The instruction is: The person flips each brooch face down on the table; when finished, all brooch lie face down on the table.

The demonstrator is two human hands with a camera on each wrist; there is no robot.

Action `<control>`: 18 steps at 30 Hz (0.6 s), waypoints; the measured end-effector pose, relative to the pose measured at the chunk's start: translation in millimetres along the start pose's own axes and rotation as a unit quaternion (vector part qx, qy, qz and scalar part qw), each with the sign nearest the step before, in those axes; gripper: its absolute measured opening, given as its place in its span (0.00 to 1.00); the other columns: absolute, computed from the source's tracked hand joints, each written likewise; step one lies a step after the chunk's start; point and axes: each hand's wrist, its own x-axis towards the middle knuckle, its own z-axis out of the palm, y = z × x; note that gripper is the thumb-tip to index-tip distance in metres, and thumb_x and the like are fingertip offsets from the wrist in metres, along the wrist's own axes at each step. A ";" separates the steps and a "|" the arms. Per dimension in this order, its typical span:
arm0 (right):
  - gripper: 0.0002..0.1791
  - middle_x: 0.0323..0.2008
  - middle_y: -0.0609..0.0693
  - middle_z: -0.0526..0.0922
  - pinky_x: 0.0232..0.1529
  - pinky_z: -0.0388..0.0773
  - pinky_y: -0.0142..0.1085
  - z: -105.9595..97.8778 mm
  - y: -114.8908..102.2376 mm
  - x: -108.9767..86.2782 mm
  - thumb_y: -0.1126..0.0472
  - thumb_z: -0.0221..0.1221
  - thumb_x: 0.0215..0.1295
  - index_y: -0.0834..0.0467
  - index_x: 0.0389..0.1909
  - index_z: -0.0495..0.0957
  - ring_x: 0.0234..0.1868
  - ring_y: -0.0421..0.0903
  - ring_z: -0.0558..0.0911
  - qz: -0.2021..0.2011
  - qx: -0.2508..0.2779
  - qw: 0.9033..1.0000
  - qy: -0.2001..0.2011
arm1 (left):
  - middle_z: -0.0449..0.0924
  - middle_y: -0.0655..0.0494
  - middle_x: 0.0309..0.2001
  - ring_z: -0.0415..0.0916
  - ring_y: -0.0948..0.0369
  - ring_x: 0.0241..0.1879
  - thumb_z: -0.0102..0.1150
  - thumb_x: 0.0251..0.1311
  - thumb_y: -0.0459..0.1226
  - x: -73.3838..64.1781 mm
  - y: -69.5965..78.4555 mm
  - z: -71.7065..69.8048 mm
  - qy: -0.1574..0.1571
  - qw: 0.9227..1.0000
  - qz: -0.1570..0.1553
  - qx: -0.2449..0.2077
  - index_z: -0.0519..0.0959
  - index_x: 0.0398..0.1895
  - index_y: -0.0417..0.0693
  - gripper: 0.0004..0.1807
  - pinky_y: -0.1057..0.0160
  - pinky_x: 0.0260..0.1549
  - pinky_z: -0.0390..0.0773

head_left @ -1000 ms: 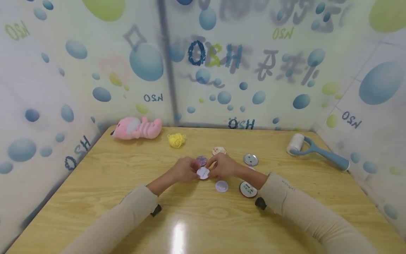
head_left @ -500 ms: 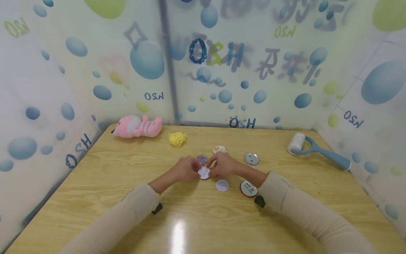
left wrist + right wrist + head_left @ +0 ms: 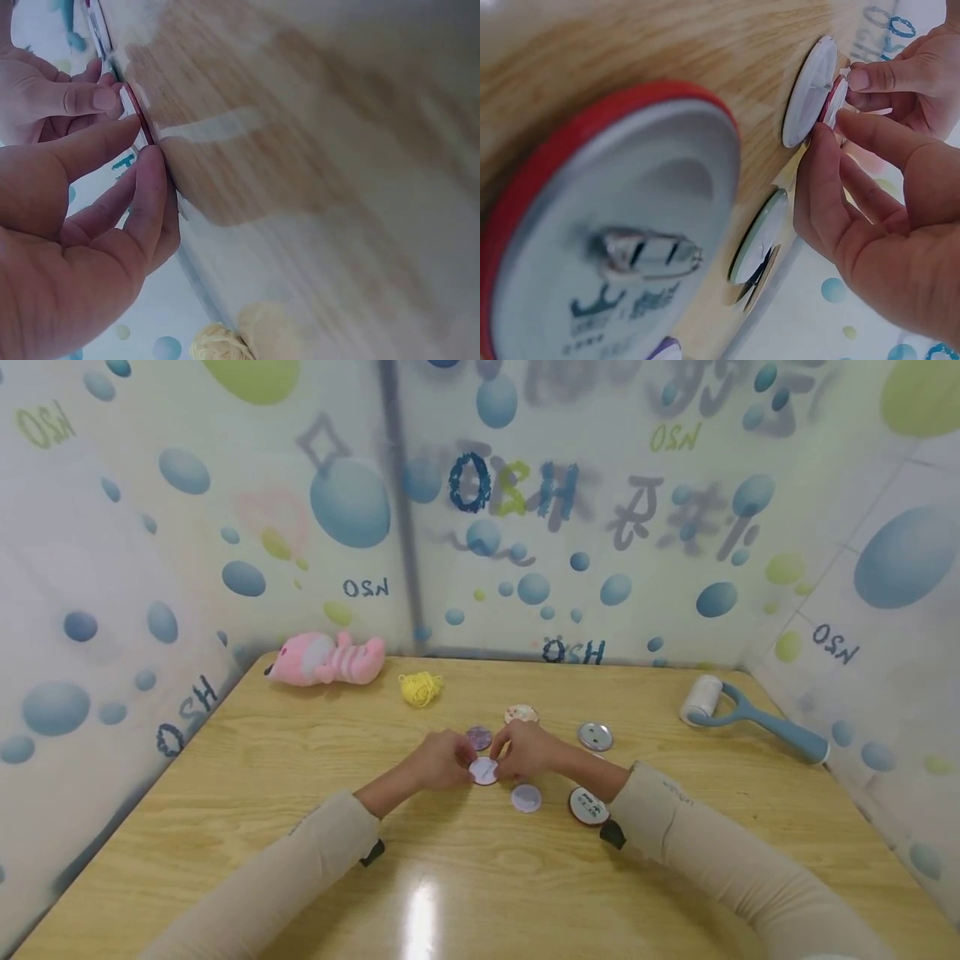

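Between my two hands lies a small round pin badge (image 3: 483, 770), pale back up, with a red rim in the right wrist view. My left hand (image 3: 441, 760) pinches its left edge between thumb and finger. At the opposite edge, my right hand (image 3: 528, 750) holds it with thumb and fingertips. Just beyond is a purple patterned badge (image 3: 478, 738). A white-backed badge (image 3: 527, 798) lies nearer, below the right hand. Under the right wrist sits a larger badge (image 3: 588, 807), its metal pin (image 3: 652, 255) and red rim showing in the right wrist view.
A silver-backed badge (image 3: 596, 736) and a cream patterned badge (image 3: 521, 714) lie farther back. Along the rear stand a pink plush toy (image 3: 326, 660) and yellow yarn (image 3: 420, 689). A blue-handled lint roller (image 3: 757, 718) is at the right. Printed walls enclose the wooden table (image 3: 480, 885).
Both hands stay almost in place at the badge. Its pale back shows a little more fully now, with the fingertips covering less of it.
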 end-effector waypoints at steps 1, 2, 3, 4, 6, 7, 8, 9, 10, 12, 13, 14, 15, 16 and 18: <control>0.08 0.22 0.48 0.83 0.21 0.75 0.29 -0.7 -0.5 0.1 0.67 0.69 0.56 0.60 0.37 0.84 0.19 0.41 0.79 0.001 -0.001 1.000 0.001 | 0.85 0.54 0.32 0.78 0.63 0.33 0.72 0.47 0.30 0.2 0.0 -0.5 0.000 1.000 0.000 0.000 0.84 0.34 0.40 0.10 0.64 0.37 0.79; 0.08 0.22 0.48 0.83 0.21 0.75 0.29 -1.2 -0.6 0.3 0.67 0.69 0.56 0.60 0.37 0.84 0.20 0.41 0.79 0.000 0.000 1.000 0.003 | 0.84 0.54 0.32 0.78 0.63 0.33 0.72 0.47 0.30 0.2 0.0 -1.3 -0.002 1.000 0.000 0.000 0.84 0.34 0.40 0.09 0.64 0.37 0.79; 0.08 0.22 0.48 0.83 0.21 0.75 0.29 -1.2 -0.7 0.3 0.67 0.69 0.57 0.60 0.37 0.83 0.20 0.41 0.79 -0.001 0.000 1.000 0.005 | 0.84 0.54 0.32 0.78 0.63 0.33 0.72 0.47 0.30 0.1 -0.2 -1.6 -0.003 1.000 0.000 0.001 0.84 0.34 0.40 0.09 0.64 0.37 0.79; 0.08 0.22 0.48 0.83 0.21 0.76 0.30 -1.6 -0.3 0.8 0.67 0.69 0.56 0.61 0.37 0.83 0.20 0.41 0.79 -0.006 -0.001 1.000 0.008 | 0.84 0.54 0.32 0.78 0.62 0.33 0.71 0.48 0.30 0.2 -0.1 -2.3 -0.004 1.000 -0.003 0.001 0.84 0.34 0.40 0.09 0.63 0.37 0.79; 0.08 0.21 0.49 0.83 0.21 0.76 0.30 -2.5 0.8 2.4 0.68 0.68 0.56 0.63 0.37 0.84 0.20 0.40 0.80 -0.019 -0.004 1.000 0.020 | 0.84 0.54 0.32 0.78 0.61 0.34 0.70 0.48 0.30 0.4 0.2 -4.4 -0.003 1.000 -0.012 0.007 0.84 0.34 0.40 0.08 0.62 0.37 0.79; 0.07 0.23 0.49 0.83 0.22 0.77 0.30 -3.1 1.7 3.6 0.68 0.67 0.56 0.63 0.37 0.84 0.21 0.40 0.80 -0.027 -0.007 0.999 0.028 | 0.84 0.53 0.32 0.78 0.60 0.34 0.70 0.49 0.30 0.8 0.1 -5.5 -0.001 1.000 -0.019 0.012 0.84 0.34 0.40 0.08 0.61 0.38 0.79; 0.08 0.24 0.49 0.83 0.22 0.77 0.30 -4.0 2.1 4.6 0.68 0.67 0.56 0.64 0.37 0.84 0.21 0.39 0.80 -0.032 -0.009 0.999 0.037 | 0.84 0.53 0.33 0.79 0.59 0.36 0.69 0.50 0.31 1.4 -0.3 -6.7 0.001 0.999 -0.028 0.016 0.84 0.36 0.40 0.08 0.60 0.39 0.80; 0.07 0.24 0.50 0.83 0.22 0.77 0.31 -4.8 2.4 5.9 0.68 0.67 0.57 0.64 0.37 0.84 0.21 0.40 0.80 -0.033 -0.012 0.998 0.044 | 0.84 0.51 0.34 0.80 0.58 0.37 0.69 0.51 0.31 2.3 -0.8 -8.0 0.006 0.999 -0.035 0.021 0.84 0.37 0.39 0.10 0.59 0.40 0.80; 0.07 0.25 0.50 0.84 0.23 0.78 0.31 -5.8 2.4 7.0 0.68 0.66 0.57 0.64 0.37 0.84 0.21 0.40 0.81 -0.034 -0.013 0.998 0.050 | 0.84 0.50 0.36 0.80 0.56 0.39 0.69 0.52 0.32 3.2 -1.3 -9.5 0.009 0.999 -0.046 0.023 0.83 0.40 0.38 0.11 0.58 0.41 0.80; 0.07 0.27 0.50 0.84 0.24 0.78 0.31 -7.3 2.6 10.0 0.67 0.66 0.57 0.63 0.37 0.85 0.22 0.41 0.81 -0.030 -0.019 0.997 0.067 | 0.84 0.47 0.39 0.81 0.53 0.42 0.70 0.54 0.33 5.1 -2.1 -12.3 0.017 0.997 -0.066 0.021 0.82 0.45 0.36 0.16 0.57 0.43 0.80; 0.07 0.28 0.50 0.84 0.25 0.78 0.31 -7.6 2.5 11.7 0.67 0.66 0.57 0.63 0.37 0.84 0.22 0.41 0.82 -0.027 -0.021 0.997 0.074 | 0.84 0.45 0.41 0.81 0.52 0.44 0.70 0.54 0.33 6.2 -2.7 -13.2 0.022 0.997 -0.075 0.016 0.81 0.48 0.35 0.18 0.56 0.44 0.81; 0.07 0.26 0.49 0.85 0.25 0.78 0.32 -7.8 2.4 13.6 0.67 0.66 0.57 0.63 0.37 0.84 0.22 0.42 0.82 -0.023 -0.022 0.996 0.080 | 0.84 0.44 0.42 0.81 0.51 0.45 0.70 0.54 0.33 7.5 -3.5 -13.8 0.025 0.996 -0.082 0.008 0.80 0.50 0.34 0.20 0.56 0.45 0.81; 0.07 0.26 0.49 0.85 0.25 0.78 0.32 -7.7 2.5 15.7 0.67 0.66 0.57 0.62 0.37 0.84 0.22 0.42 0.82 -0.022 -0.025 0.996 0.086 | 0.84 0.43 0.43 0.82 0.51 0.45 0.70 0.54 0.34 8.7 -4.0 -14.3 0.028 0.996 -0.087 0.002 0.79 0.51 0.33 0.21 0.57 0.44 0.81; 0.08 0.26 0.50 0.85 0.26 0.78 0.31 -7.4 2.5 17.6 0.67 0.67 0.56 0.63 0.37 0.84 0.23 0.41 0.82 -0.025 -0.031 0.995 0.093 | 0.85 0.43 0.43 0.82 0.51 0.45 0.70 0.54 0.34 9.8 -4.7 -14.4 0.030 0.995 -0.092 -0.004 0.79 0.51 0.33 0.22 0.57 0.44 0.81; 0.09 0.27 0.50 0.85 0.27 0.78 0.30 -6.7 2.3 21.4 0.68 0.67 0.54 0.63 0.37 0.84 0.24 0.40 0.81 -0.031 -0.047 0.993 0.106 | 0.85 0.43 0.42 0.83 0.51 0.44 0.70 0.54 0.33 12.4 -6.4 -13.8 0.032 0.995 -0.092 -0.013 0.79 0.50 0.32 0.21 0.58 0.42 0.82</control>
